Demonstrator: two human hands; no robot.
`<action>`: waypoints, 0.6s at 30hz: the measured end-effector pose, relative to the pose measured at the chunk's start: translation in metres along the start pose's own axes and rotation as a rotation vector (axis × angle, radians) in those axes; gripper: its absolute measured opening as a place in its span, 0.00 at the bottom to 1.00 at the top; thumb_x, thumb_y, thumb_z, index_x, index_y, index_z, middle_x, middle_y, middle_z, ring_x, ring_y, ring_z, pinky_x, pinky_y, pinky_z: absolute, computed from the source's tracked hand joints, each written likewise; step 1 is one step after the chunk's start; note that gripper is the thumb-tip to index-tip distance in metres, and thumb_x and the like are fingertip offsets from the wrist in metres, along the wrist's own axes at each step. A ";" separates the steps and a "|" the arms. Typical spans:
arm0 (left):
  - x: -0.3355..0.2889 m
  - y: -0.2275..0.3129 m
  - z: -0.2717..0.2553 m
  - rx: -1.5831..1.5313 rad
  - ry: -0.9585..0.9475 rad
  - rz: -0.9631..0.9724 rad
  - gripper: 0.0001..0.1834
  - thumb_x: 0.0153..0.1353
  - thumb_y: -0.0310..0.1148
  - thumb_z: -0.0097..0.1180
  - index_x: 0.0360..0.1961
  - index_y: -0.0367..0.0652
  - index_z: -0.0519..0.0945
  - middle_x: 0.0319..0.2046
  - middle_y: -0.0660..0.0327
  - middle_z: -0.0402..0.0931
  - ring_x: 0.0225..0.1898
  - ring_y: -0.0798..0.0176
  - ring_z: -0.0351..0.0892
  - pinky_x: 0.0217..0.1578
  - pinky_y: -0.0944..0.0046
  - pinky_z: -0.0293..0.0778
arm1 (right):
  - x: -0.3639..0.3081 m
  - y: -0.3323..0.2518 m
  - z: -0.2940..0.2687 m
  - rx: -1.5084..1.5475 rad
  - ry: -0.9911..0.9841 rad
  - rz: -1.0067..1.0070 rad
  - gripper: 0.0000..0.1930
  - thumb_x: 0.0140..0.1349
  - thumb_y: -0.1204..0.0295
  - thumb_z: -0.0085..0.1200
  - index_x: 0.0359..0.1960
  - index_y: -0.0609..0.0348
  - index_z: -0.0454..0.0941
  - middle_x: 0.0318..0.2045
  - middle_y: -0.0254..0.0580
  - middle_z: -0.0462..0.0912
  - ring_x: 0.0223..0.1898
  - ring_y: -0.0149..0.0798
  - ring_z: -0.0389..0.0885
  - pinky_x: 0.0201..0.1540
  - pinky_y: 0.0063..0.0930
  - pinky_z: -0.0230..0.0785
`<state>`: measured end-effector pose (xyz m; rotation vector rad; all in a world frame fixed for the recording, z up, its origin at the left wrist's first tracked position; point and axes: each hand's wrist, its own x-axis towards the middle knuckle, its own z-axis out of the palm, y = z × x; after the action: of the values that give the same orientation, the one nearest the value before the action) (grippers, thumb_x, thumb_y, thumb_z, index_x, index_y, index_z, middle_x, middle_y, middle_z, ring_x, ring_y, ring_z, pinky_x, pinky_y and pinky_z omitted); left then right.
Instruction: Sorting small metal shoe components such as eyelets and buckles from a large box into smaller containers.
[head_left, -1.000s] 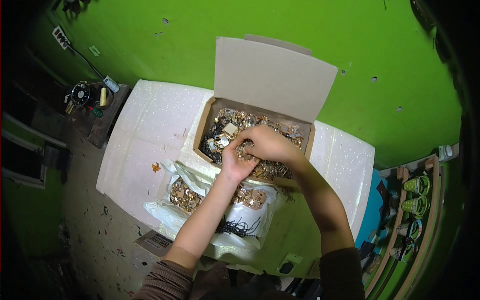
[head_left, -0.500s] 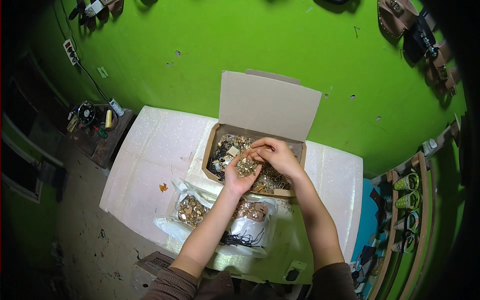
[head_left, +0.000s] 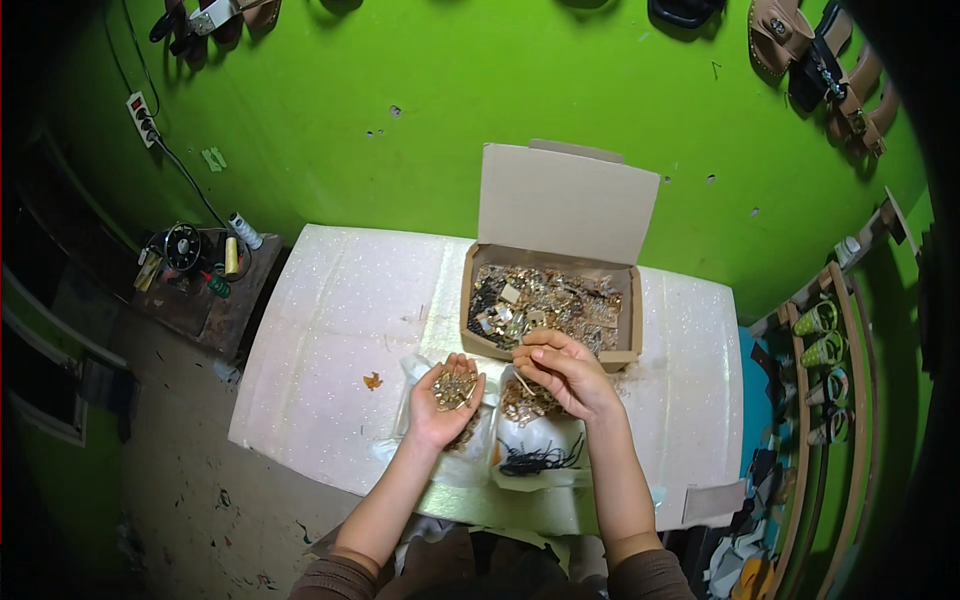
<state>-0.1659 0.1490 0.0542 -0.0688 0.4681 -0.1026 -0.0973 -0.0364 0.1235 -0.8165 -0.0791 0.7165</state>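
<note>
My left hand is palm up and cupped around a small heap of gold-coloured metal ornaments, above the left part of a plastic-lined tray. To its right, my right hand has its fingers bent with the tips together, over the tray's right part. Whether a small piece is between those fingertips is hard to make out. Beyond both hands stands an open cardboard box filled with mixed gold, silver and black ornaments. Black beaded strands lie in the tray's near right part.
The table has a sparkly white cover, with an orange-brown scrap on it. A green wall rises behind. Sandals hang at upper right. A wooden rack holds green footwear; a small side table stands left.
Both hands have drawn back from over the cardboard box to the lined tray and moved apart. The left hand still carries the ornaments. The view has shifted slightly.
</note>
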 end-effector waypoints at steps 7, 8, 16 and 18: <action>-0.036 0.075 -0.029 0.083 0.074 0.041 0.10 0.59 0.33 0.38 0.35 0.41 0.71 0.35 0.62 0.72 0.44 0.63 0.70 0.51 0.54 0.64 | 0.023 0.049 0.045 -0.234 0.128 -0.003 0.11 0.58 0.77 0.45 0.42 0.66 0.69 0.35 0.43 0.76 0.37 0.31 0.77 0.42 0.17 0.71; -0.040 0.082 -0.028 0.070 0.073 0.025 0.10 0.59 0.33 0.38 0.35 0.41 0.71 0.35 0.62 0.72 0.44 0.63 0.70 0.51 0.54 0.64 | 0.030 0.059 0.048 -0.283 0.123 0.010 0.11 0.58 0.77 0.45 0.42 0.67 0.69 0.34 0.42 0.76 0.36 0.30 0.76 0.41 0.16 0.71; -0.048 0.106 -0.038 0.117 0.073 -0.097 0.11 0.59 0.34 0.40 0.32 0.40 0.73 0.34 0.61 0.73 0.43 0.61 0.71 0.50 0.55 0.65 | 0.017 0.123 0.048 -0.974 0.136 0.049 0.14 0.59 0.69 0.46 0.44 0.64 0.71 0.29 0.34 0.75 0.31 0.25 0.71 0.36 0.18 0.64; -0.048 0.108 -0.040 0.113 0.071 -0.140 0.11 0.59 0.34 0.39 0.33 0.41 0.73 0.35 0.61 0.73 0.43 0.61 0.71 0.50 0.54 0.65 | 0.006 0.134 0.043 -1.056 0.157 -0.041 0.14 0.58 0.70 0.46 0.46 0.61 0.71 0.34 0.36 0.77 0.34 0.27 0.72 0.40 0.20 0.64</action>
<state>-0.2175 0.2595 0.0303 0.0126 0.5271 -0.2695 -0.1809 0.0573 0.0603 -1.8690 -0.3490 0.5415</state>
